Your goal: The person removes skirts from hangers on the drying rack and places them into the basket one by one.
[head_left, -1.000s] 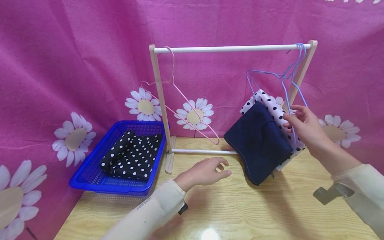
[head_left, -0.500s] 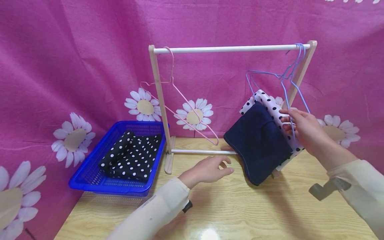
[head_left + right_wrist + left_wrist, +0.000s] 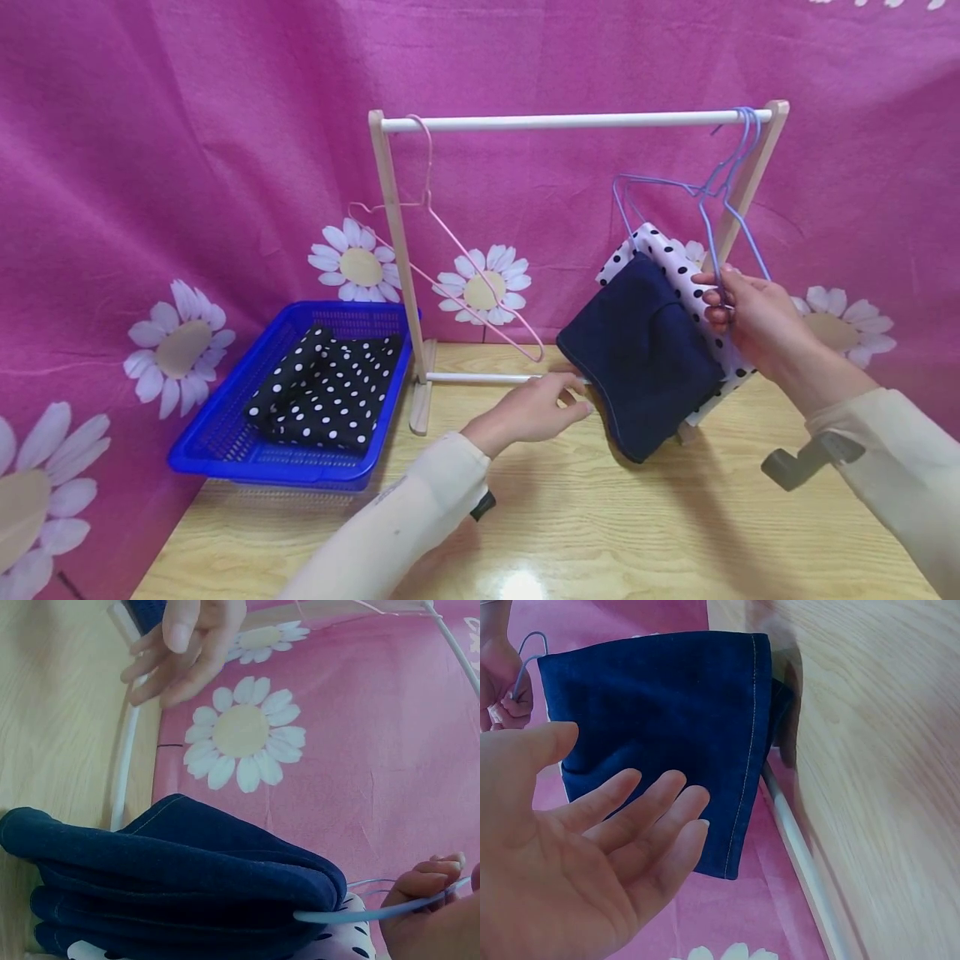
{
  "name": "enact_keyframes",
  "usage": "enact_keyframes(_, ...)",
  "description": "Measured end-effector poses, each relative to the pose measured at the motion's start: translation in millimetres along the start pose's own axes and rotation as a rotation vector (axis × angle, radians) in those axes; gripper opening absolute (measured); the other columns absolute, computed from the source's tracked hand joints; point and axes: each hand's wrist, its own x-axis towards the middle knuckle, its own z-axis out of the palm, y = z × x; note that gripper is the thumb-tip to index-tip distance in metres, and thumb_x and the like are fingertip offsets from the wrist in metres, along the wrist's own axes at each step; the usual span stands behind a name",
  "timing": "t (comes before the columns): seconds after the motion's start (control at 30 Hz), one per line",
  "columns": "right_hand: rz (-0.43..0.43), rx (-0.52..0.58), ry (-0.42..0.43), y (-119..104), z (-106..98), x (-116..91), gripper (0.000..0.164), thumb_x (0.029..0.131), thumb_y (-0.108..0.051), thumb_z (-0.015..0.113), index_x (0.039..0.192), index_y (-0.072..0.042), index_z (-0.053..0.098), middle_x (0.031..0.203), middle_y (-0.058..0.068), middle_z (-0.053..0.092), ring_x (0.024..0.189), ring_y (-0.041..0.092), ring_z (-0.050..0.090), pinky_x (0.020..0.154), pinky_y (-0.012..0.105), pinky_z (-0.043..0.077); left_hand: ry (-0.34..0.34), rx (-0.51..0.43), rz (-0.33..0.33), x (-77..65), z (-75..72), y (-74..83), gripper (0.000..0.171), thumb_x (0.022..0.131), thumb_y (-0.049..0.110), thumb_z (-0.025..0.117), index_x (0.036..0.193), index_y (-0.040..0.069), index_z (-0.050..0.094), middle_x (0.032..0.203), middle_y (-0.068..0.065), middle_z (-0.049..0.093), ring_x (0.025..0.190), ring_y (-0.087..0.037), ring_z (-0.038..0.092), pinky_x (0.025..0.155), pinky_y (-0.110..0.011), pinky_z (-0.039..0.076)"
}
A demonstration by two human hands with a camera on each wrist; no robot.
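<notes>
A dark blue denim garment [image 3: 645, 358] hangs folded over a blue wire hanger [image 3: 707, 229] at the right end of the rack. Behind it a white cloth with black dots [image 3: 656, 240] hangs on a second blue hanger. My right hand [image 3: 765, 321] holds the near side of the front hanger, fingers curled round the wire; the right wrist view shows the wire [image 3: 375, 910] running from the fingers into the denim. My left hand [image 3: 538, 408] is left of the denim, fingers loosely bent and holding nothing. In the left wrist view its palm and fingers [image 3: 641, 825] appear before the denim.
A wooden rack with a white top bar [image 3: 562, 122] stands on the wood table [image 3: 570, 533]. A bare pink hanger [image 3: 430, 167] hangs at its left end. Left of it, a blue basket [image 3: 277, 473] holds a black cloth with white dots [image 3: 330, 392]. Behind is a pink daisy curtain [image 3: 247, 167].
My left hand has moved a little right and up, closer to the denim garment. My right hand's fingers have curled in round the hanger wire. The garments hang much as before.
</notes>
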Motion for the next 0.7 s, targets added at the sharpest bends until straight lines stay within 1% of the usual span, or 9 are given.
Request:
enact_keyframes(0.07,0.011,0.005,0.001,0,0,1,0.045,0.109,-0.03,0.039,0.086,-0.014,0.075,0.067,-0.003,0.051,0.057,0.006,0.044,0.052,0.019,0.036,0.027,-0.012,0.002,3.0,-0.3,2.2,0.035,0.1,0.039,0.059,0.125,0.015,0.065,0.122,-0.002,0.071,0.104,-0.011,0.069,0.084,-0.024,0.053)
enact_keyframes(0.17,0.017,0.024,-0.016,0,0,3,0.046,0.11,-0.031,0.038,0.086,-0.013,0.073,0.065,-0.005,0.048,0.054,0.006,0.035,0.05,0.019,0.024,0.067,-0.02,-0.01,7.2,-1.4,6.6,0.031,0.1,0.037,0.059,0.122,0.016,0.066,0.116,-0.001,0.072,0.103,-0.013,0.068,0.084,-0.025,0.052)
enact_keyframes(0.23,0.023,0.041,-0.033,0,0,4,0.046,0.11,-0.031,0.037,0.086,-0.013,0.071,0.064,-0.006,0.045,0.052,0.006,0.028,0.051,0.021,0.016,0.088,-0.021,-0.016,10.5,-2.0,8.5,0.03,0.1,0.037,0.059,0.122,0.016,0.066,0.114,-0.001,0.072,0.103,-0.013,0.067,0.087,-0.025,0.052)
enact_keyframes(0.3,0.024,0.055,-0.043,0,1,4,0.044,0.11,-0.031,0.037,0.086,-0.013,0.07,0.063,-0.006,0.044,0.053,0.007,0.023,0.054,0.023,0.01,0.107,-0.018,-0.017,13.1,-2.2,9.6,0.03,0.1,0.036,0.059,0.122,0.016,0.065,0.112,0.001,0.071,0.102,-0.012,0.065,0.087,-0.025,0.051)
enact_keyframes(0.4,0.035,0.06,-0.038,0,2,5,0.044,0.11,-0.03,0.037,0.085,-0.013,0.069,0.062,-0.006,0.044,0.054,0.008,0.021,0.054,0.022,0.008,0.123,-0.019,-0.022,16.7,-1.9,10.0,0.029,0.101,0.035,0.059,0.121,0.015,0.065,0.11,0.002,0.07,0.101,-0.011,0.064,0.089,-0.027,0.05)
enact_keyframes(0.53,0.037,0.081,-0.045,0,2,5,0.044,0.111,-0.025,0.035,0.084,-0.012,0.067,0.062,-0.006,0.044,0.053,0.007,0.02,0.054,0.021,0.005,0.136,-0.01,-0.03,22.0,-1.0,10.8,0.028,0.101,0.035,0.058,0.12,0.016,0.066,0.107,0.003,0.072,0.101,-0.01,0.065,0.102,-0.032,0.047)
enact_keyframes(0.63,0.026,0.107,-0.069,1,2,6,0.044,0.111,-0.021,0.032,0.084,-0.01,0.066,0.062,-0.005,0.042,0.053,0.006,0.018,0.056,0.022,0.002,0.144,-0.004,-0.038,25.6,-0.4,10.6,0.028,0.101,0.035,0.058,0.12,0.016,0.066,0.106,0.003,0.072,0.099,-0.009,0.065,0.102,-0.034,0.047)
enact_keyframes(0.67,0.023,0.111,-0.076,1,2,6,0.044,0.111,-0.02,0.032,0.085,-0.01,0.066,0.062,-0.005,0.042,0.054,0.006,0.017,0.056,0.022,0.001,0.145,-0.004,-0.042,26.6,-0.2,10.4,0.028,0.101,0.035,0.058,0.12,0.016,0.066,0.105,0.003,0.072,0.098,-0.009,0.065,0.098,-0.033,0.048)
enact_keyframes(0.7,0.02,0.116,-0.082,2,3,6,0.044,0.111,-0.02,0.032,0.085,-0.01,0.066,0.062,-0.005,0.041,0.054,0.006,0.016,0.057,0.022,0.0,0.146,-0.003,-0.045,27.5,-0.1,10.2,0.028,0.101,0.035,0.058,0.12,0.016,0.066,0.105,0.003,0.072,0.098,-0.009,0.065,0.098,-0.032,0.048)
